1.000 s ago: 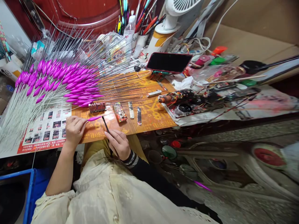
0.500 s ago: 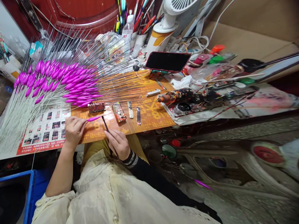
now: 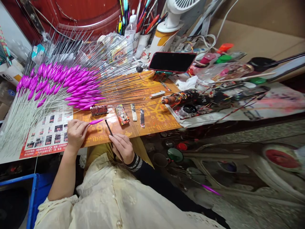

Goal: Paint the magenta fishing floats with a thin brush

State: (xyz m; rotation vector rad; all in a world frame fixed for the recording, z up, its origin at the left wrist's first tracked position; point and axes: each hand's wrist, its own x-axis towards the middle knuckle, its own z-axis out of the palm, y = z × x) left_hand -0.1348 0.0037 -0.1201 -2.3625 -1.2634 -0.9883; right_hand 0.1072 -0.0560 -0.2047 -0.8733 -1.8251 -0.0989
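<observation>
Between the fingertips of my left hand (image 3: 77,131) is the end of a magenta float (image 3: 96,121), which points right with a thin stem. My right hand (image 3: 122,147) is closed around a dark, slim brush (image 3: 109,128). The brush's tip is up beside the float's right end; whether they touch is too small to tell. Beyond my hands, a dark red block (image 3: 99,110) and a paint-spotted block (image 3: 122,115) rest on the orange table cover (image 3: 157,118). Many magenta floats (image 3: 83,86) with long thin stems lie piled at the left.
A phone (image 3: 172,62) leans at the back, near a white fan (image 3: 171,19) and a clear bottle (image 3: 131,27). Paint-stained tools (image 3: 190,98) lie on a white cloth to the right. A blue crate (image 3: 35,197) stands low at the left.
The whole view has shifted slightly, moving the scene a little to the right. Both hands keep their hold, and the brush tip sits marginally farther from the float's body.
</observation>
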